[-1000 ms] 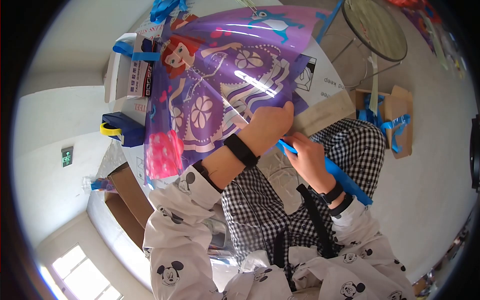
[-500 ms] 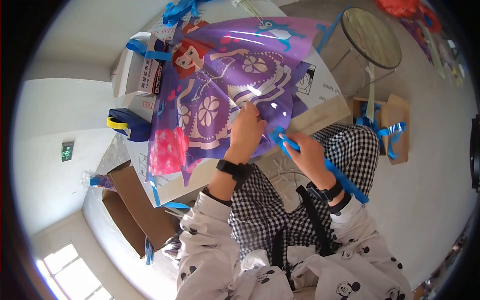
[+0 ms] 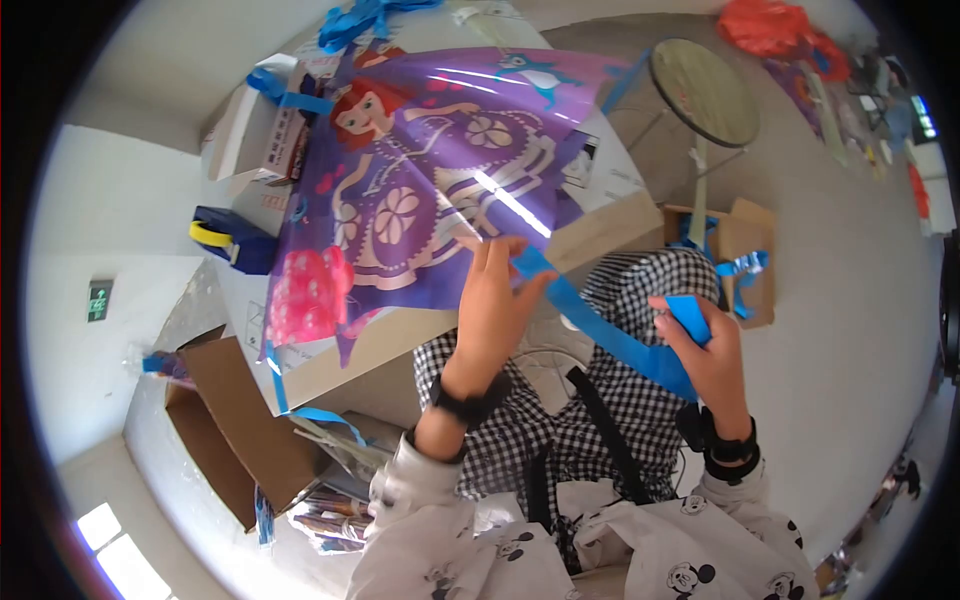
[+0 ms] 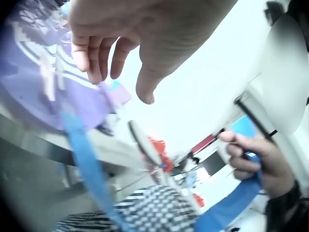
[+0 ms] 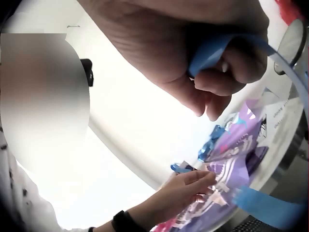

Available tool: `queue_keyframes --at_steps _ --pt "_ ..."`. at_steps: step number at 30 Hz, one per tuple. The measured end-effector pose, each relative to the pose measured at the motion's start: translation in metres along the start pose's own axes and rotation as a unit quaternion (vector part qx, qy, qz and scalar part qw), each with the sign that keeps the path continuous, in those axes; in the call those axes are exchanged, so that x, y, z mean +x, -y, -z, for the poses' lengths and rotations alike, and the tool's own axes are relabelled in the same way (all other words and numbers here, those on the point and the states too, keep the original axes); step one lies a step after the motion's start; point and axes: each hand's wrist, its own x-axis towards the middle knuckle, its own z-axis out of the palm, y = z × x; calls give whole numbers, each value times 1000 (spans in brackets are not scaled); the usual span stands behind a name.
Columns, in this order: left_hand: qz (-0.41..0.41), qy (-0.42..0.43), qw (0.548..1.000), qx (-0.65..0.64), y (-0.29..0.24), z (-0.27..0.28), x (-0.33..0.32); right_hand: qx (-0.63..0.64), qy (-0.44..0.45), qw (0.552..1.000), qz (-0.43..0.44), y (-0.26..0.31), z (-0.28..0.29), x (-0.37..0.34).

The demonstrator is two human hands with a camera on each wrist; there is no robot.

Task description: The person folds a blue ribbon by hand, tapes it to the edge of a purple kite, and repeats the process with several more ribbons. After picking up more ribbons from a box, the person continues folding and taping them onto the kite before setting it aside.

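Observation:
A shiny purple sheet [image 3: 400,215] printed with a red-haired cartoon princess is spread over the white box top. My left hand [image 3: 487,310] is over its near edge, thumb apart from loosely bent fingers; the left wrist view shows nothing between them. A blue ribbon [image 3: 610,340] starts at the sheet's lower edge beside that hand and sags across the checked trousers. Its other end passes through my right hand [image 3: 715,365], whose thumb and curled fingers grip a folded length of it. In the right wrist view the ribbon [image 5: 212,55] loops through the curled fingers.
A navy tape dispenser [image 3: 235,240] with a yellow roll stands at the left, near a tape dispenser carton [image 3: 265,135]. More blue ribbon [image 3: 370,22] lies at the back. A round stool [image 3: 705,90] and a small open box [image 3: 750,240] are on the right.
The left hand moved from across the sheet's right side, back leftward, then down to its near edge. The right hand drew away rightward, and the ribbon now spans between sheet and hand.

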Motion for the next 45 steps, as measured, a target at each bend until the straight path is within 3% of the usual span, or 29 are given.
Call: queue_keyframes --at_steps 2,5,6,9,12,14,17,19,21,23,26,30,31,32,33,35,38,41,42,45 --pt "2 75 989 -128 -40 9 -36 34 65 997 -24 17 26 -24" --pt "-29 180 934 -308 -80 12 -86 119 156 979 -46 32 36 -48" --pt "-21 200 918 -341 -87 9 -99 146 211 962 -90 36 38 -55" --pt "24 204 890 -406 -98 -4 -124 206 244 944 -76 47 28 -82" --pt "54 197 816 -541 -100 -18 -153 196 274 936 -100 53 28 -107" --pt "19 178 829 -531 -98 -16 -170 170 292 931 -137 60 32 -123" --pt "-6 198 863 -465 -100 7 -196 138 216 963 -82 46 17 -167" --pt "-64 245 893 -372 -100 32 -216 107 262 958 -40 42 18 -193" --pt "-28 308 877 -368 -101 51 -237 51 336 940 7 38 19 -213" --pt "39 345 849 -397 -94 60 -255 81 348 934 -6 37 9 -228" --pt "14 302 846 -440 -78 56 -267 86 349 933 -1 36 -8 -230" --pt "88 169 869 -457 -71 52 -263 135 289 947 21 27 -37 -211" --pt "73 149 872 -461 -70 52 -260 153 274 949 23 27 -42 -205" --pt "86 134 867 -472 -69 53 -257 207 289 933 -58 31 -44 -200" --pt "99 117 861 -484 -67 55 -256 206 285 935 -49 29 -48 -194" --pt "90 105 851 -507 -59 54 -256 215 279 935 -40 25 -55 -188" --pt "105 85 827 -545 -47 50 -257 257 264 925 -97 18 -61 -182" --pt "160 57 826 -537 -53 48 -253 276 186 930 -154 18 -65 -176" --pt "158 46 833 -528 -45 44 -255 264 161 940 -145 8 -67 -176" --pt "171 42 799 -575 -43 44 -249 314 135 928 -145 -2 -70 -168"
